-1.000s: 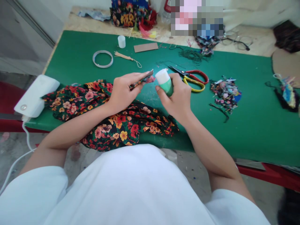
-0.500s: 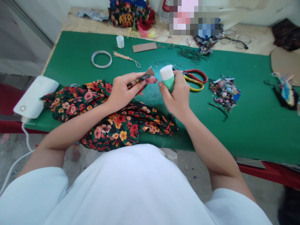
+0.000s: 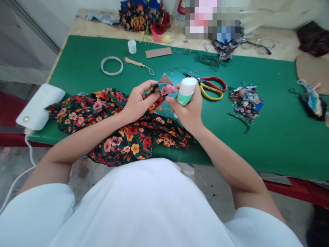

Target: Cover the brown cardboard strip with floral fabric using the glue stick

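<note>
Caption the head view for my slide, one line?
Left grip on floral cloth, right grip around a tube, scissors lying nearby on the green table.

Pale wall (image 3: pixel 295 13) behind a light wooden tabletop (image 3: pixel 82 29), smooth green sheet (image 3: pixel 277 137) spread across it, diagonal metal strip (image 3: pixel 37 25) at upper left, red frame (image 3: pixel 298 192) below, stained gray floor (image 3: pixel 205 178), soft light.

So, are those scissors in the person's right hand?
No, the right hand holds a green-and-white tube, and the scissors lie on the green tabletop.
</note>
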Demonstrator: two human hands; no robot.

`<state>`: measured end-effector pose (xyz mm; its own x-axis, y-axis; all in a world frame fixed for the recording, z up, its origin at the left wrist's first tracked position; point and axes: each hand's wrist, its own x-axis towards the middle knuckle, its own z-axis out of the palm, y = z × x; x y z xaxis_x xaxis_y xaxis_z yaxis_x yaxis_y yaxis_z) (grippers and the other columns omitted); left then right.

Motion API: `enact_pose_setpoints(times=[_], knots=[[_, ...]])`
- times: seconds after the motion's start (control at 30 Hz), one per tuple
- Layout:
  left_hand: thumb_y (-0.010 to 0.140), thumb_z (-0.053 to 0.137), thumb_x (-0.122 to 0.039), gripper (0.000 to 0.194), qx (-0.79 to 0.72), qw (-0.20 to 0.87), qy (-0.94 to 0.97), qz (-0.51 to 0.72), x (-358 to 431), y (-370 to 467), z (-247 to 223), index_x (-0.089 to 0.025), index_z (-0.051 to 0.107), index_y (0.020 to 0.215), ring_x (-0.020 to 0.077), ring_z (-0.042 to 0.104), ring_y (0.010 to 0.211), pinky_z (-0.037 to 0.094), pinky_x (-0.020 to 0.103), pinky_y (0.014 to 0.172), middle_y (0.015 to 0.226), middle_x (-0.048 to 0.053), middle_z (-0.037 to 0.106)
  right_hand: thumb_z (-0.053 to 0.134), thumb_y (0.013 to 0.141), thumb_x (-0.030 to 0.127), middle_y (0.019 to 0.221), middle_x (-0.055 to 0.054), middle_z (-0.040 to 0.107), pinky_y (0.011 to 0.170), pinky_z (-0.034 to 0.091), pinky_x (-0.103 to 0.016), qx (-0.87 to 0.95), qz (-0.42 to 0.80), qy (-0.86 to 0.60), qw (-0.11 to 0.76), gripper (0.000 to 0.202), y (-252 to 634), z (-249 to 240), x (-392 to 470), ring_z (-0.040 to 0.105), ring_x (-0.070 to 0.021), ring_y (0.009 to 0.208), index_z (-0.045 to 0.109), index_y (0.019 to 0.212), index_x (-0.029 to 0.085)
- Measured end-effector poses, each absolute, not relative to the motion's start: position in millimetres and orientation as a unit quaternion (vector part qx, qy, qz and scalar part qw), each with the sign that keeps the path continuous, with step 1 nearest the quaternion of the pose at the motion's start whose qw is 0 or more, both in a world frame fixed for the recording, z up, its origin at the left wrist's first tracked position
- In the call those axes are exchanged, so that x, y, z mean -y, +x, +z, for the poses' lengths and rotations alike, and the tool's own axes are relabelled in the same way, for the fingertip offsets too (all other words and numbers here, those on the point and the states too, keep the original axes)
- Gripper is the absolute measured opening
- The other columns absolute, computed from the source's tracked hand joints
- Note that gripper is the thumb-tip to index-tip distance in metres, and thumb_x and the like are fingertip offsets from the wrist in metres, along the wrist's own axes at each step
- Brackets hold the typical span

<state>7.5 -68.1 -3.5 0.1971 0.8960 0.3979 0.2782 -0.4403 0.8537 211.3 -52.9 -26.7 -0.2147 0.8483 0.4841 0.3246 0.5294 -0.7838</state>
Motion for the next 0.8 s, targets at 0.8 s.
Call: enact_pose_setpoints(times=[0.8], knots=[[0.098, 0.064, -0.051, 0.051, -0.41, 0.247, 0.75, 0.456, 73.2, 7.2, -1.7, -0.031, 0.063, 0.145, 0.0233, 0.073, 0.126, 0.06, 0.036, 0.109, 0.142, 0.005, 0.073, 0.083, 0.083, 0.061, 0.094, 0.003, 0.071, 0.051, 0.061, -0.029, 0.613, 0.441, -0.373, 0.538, 0.048, 204.9, -22.7, 54.3, 0.07, -0.0137, 0.068, 0.054, 0.104, 0.029]])
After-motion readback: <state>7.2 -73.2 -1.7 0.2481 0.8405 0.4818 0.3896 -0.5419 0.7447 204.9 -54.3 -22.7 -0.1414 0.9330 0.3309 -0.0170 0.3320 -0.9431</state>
